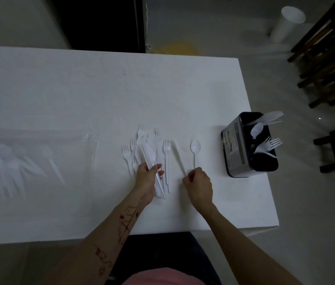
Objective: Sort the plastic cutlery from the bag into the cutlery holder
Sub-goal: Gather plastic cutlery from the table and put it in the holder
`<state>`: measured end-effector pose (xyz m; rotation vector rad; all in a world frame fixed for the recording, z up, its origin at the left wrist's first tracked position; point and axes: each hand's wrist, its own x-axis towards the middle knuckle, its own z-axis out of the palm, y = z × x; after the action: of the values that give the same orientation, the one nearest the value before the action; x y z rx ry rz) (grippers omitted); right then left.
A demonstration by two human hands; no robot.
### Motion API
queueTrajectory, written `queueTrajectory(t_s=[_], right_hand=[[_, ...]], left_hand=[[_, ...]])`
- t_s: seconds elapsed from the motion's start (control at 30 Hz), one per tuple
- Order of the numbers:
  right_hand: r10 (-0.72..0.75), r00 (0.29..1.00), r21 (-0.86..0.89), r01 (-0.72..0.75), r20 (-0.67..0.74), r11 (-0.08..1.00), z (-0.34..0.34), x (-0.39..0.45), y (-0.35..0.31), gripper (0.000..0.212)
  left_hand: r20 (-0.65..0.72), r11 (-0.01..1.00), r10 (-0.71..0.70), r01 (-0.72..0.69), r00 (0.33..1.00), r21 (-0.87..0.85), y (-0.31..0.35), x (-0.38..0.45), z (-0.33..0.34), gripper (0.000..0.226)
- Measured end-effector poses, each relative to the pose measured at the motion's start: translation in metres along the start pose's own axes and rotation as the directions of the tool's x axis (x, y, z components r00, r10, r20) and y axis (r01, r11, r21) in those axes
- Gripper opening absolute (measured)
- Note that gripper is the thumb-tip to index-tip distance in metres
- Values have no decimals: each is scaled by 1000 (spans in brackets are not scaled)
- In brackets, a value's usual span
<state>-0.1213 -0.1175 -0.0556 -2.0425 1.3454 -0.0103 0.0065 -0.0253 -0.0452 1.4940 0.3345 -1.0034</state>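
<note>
The white plastic cutlery lies in three places; a loose heap of white plastic forks sits on the white table just in front of the person; a single white plastic knife and a single white plastic spoon lie side by side just right of the heap, a little apart from each other; more pieces show dimly through the clear plastic bag at the table's left end. The left hand is closed around a bundle of white plastic knives, their blades pointing away from the person; the right hand rests at the near ends of the lone knife and spoon, fingers curled and pinching, though which handle they have, if either, I cannot tell. The black rectangular cutlery holder stands near the table's right edge, already holding spoons, forks and what look like knives in separate compartments.

The step in hand looks like gathering knives into one bundle; next, probably, the lone knife joins it, which calls for a clean pinch on a thin flat handle, then a carry to the matching compartment.
</note>
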Motion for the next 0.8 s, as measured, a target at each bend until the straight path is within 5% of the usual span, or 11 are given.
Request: queueTrajectory(t_s=[0.3,0.5,0.8], right_hand=[[-167,986,322,165,-22,932,2,-3,3,15],[-391,902,282,333,183,900,0,-7,-19,12],[-14,994,54,8,110,999,23,12,-44,18]], left_hand=[[28,1000,-2,2,1000,-26,3,-2,0,21],[59,996,-3,8,998,-84,8,-3,0,34],[-30,997,79,-78,996,21,11,-3,-10,32]])
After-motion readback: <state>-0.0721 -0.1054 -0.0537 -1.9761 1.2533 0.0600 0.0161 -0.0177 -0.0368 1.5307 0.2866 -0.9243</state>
